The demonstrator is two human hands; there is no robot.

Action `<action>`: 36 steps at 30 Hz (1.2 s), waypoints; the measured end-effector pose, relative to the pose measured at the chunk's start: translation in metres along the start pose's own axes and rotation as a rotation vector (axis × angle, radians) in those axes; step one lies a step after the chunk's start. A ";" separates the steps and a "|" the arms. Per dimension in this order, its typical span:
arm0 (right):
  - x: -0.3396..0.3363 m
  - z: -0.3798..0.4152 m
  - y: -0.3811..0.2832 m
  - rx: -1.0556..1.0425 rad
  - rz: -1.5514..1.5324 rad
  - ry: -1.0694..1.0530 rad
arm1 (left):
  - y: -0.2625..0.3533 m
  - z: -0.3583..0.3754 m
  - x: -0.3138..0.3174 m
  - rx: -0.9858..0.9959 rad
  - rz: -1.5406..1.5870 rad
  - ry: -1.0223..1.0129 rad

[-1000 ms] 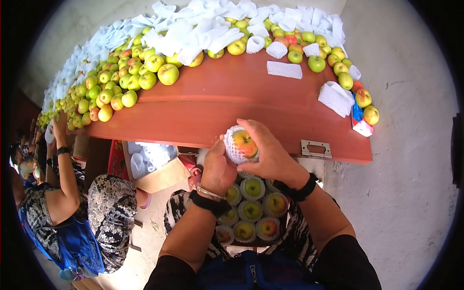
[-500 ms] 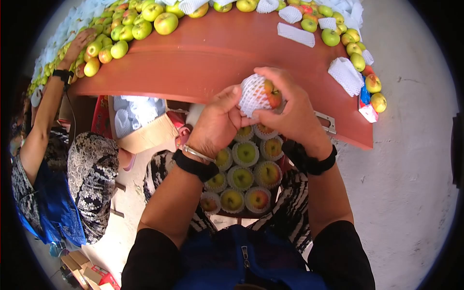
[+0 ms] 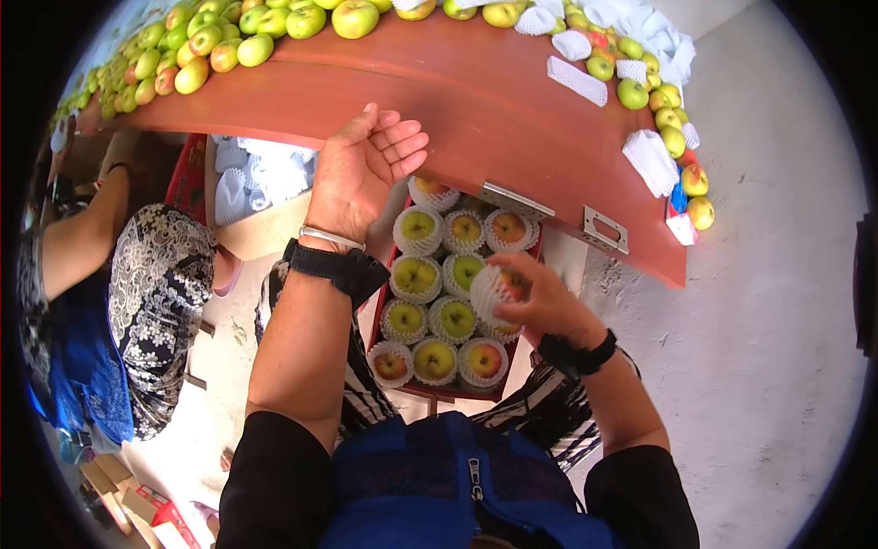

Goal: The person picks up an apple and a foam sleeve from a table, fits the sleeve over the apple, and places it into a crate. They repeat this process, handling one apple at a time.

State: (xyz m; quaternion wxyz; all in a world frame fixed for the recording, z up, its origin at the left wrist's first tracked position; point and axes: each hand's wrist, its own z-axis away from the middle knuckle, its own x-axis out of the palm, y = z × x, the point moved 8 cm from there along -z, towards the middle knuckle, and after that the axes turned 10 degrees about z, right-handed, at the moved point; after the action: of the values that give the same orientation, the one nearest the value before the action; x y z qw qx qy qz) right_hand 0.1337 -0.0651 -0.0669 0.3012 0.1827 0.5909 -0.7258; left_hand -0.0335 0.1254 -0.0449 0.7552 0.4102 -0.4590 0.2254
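Note:
Between the fingers of my right hand [image 3: 549, 297] is an apple in a white foam net [image 3: 494, 291], held over the right side of a red box [image 3: 375, 322]. Several net-wrapped apples [image 3: 434, 360] sit in rows in that box, stems mostly up. My left hand [image 3: 370, 165] is empty, palm turned up and fingers apart, near the front edge of the reddish-brown table [image 3: 439, 82]. The apple's far side is hidden by the net.
Loose apples [image 3: 191, 75] are heaped along the table's back left; more lie at the right with foam nets [image 3: 650, 163]. A metal plate [image 3: 605, 229] is on the table edge. At the left, a co-worker [image 3: 165, 311] sits beside a carton of nets [image 3: 261, 178].
My hands have parted. The right hand has carried the wrapped apple down over the box, while the left hand has let go and moved up and left. The co-worker's arm has come down from the apple heap.

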 end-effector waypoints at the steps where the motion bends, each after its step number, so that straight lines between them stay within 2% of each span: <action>1: 0.014 0.001 0.014 0.060 0.016 -0.037 | 0.003 0.002 0.000 0.018 0.008 0.016; 7: 0.042 -0.011 0.025 0.186 0.000 0.079 | 0.017 0.018 -0.003 0.096 0.033 0.077; 10: 0.040 -0.026 0.024 0.107 0.079 0.215 | 0.025 0.021 -0.008 0.116 0.046 0.080; 13: 0.038 -0.038 0.027 0.114 0.148 0.276 | 0.034 0.023 -0.013 0.131 0.054 0.072; 16: 0.029 -0.039 0.025 0.168 0.140 0.268 | 0.047 0.023 -0.020 0.136 0.059 0.056; 19: 0.022 -0.030 0.030 0.292 -0.024 0.214 | 0.062 0.024 -0.025 0.153 0.066 0.087; 28: 0.032 -0.031 -0.011 0.080 0.358 0.424 | 0.068 0.018 -0.033 0.100 0.097 0.150; 31: 0.042 -0.052 -0.015 0.081 0.424 0.437 | 0.069 0.015 -0.034 0.073 0.118 0.152; 34: 0.045 -0.066 -0.017 0.058 0.537 0.556 | 0.070 0.012 -0.037 0.065 0.132 0.132; 35: 0.047 -0.072 -0.012 0.136 0.594 0.534 | 0.067 0.007 -0.039 0.035 0.191 0.061; 36: 0.048 -0.077 -0.008 0.202 0.645 0.511 | 0.068 0.009 -0.038 0.054 0.178 0.096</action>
State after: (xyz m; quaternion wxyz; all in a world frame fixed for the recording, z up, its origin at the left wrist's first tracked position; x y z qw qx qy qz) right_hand 0.0849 -0.0002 -0.1087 0.3374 0.5609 0.4851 -0.5798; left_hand -0.1050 0.1574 -0.0484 0.7419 0.3768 -0.4508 0.3231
